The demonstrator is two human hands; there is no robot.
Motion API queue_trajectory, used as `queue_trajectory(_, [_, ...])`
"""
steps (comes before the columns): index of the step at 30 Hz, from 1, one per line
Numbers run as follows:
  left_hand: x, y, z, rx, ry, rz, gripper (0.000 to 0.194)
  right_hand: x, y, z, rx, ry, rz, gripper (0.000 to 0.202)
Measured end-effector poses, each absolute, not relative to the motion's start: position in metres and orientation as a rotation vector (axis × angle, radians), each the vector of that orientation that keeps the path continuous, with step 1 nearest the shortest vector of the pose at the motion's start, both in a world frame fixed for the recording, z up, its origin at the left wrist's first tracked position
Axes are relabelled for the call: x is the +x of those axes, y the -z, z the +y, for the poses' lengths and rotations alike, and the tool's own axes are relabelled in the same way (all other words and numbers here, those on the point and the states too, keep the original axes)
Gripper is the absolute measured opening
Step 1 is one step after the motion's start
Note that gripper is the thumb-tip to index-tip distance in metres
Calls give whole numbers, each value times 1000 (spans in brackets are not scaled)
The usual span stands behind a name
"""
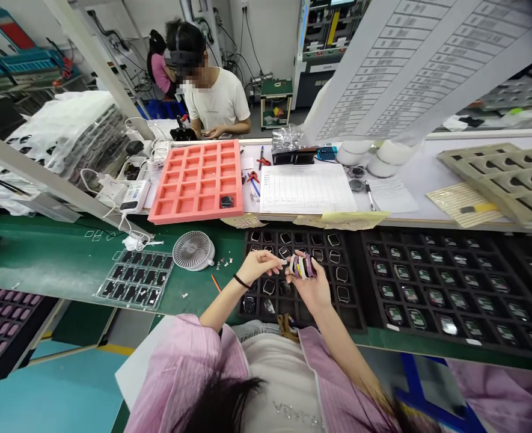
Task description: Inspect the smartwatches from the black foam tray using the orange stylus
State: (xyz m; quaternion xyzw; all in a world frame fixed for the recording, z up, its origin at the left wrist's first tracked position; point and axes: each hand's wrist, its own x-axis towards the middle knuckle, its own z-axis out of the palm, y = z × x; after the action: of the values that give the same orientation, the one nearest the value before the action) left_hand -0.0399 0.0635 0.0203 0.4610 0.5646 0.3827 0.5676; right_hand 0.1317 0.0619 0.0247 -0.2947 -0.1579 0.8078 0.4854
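Observation:
My right hand (316, 290) is wrapped around a small stack of purple, white, yellow and dark rings (302, 266), which look like narrow tape rolls. Close beside it, my left hand (262, 266) is closed in a pinch on a small pale strip (284, 262) at the stack's left side. Both hands are above a black compartment tray (306, 313) with square watch frames (342, 275) in its pockets. A small clear plastic piece (269, 305) lies in a near pocket.
A grey fan (193, 250), an orange stick (216, 282) and a clear tray of black parts (134, 278) are to the left. Another black tray (461, 264) lies right. A pink tray (198, 180) and paper sheet (308, 188) rest on the shelf; a person (216, 96) sits opposite.

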Motion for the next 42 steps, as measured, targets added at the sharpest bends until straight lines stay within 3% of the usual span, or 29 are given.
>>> queue_trajectory(7, [-20,-48,61,835,-1030,1211,39,129,-42,55,-709,-1889,-498,25])
queue_trajectory(14, [-32,-52,63,894,-837,1141,43,130,-36,49,-678,-1916,-712,31])
queue_trajectory(24, [-18,14,29,476,-849,788,58,122,-18,29,-800,-1929,-627,33])
queue_trajectory(30, [-39,55,21,695,-682,1246,47,106,-10,27,-822,-2145,-402,28])
queue_trajectory(36, [-121,97,46,779,-719,1898,25,107,-5,41,-868,-2225,-135,26])
queue_trajectory(42, [-158,139,55,919,-494,2267,33,115,-1,46,-867,-2232,-86,26])
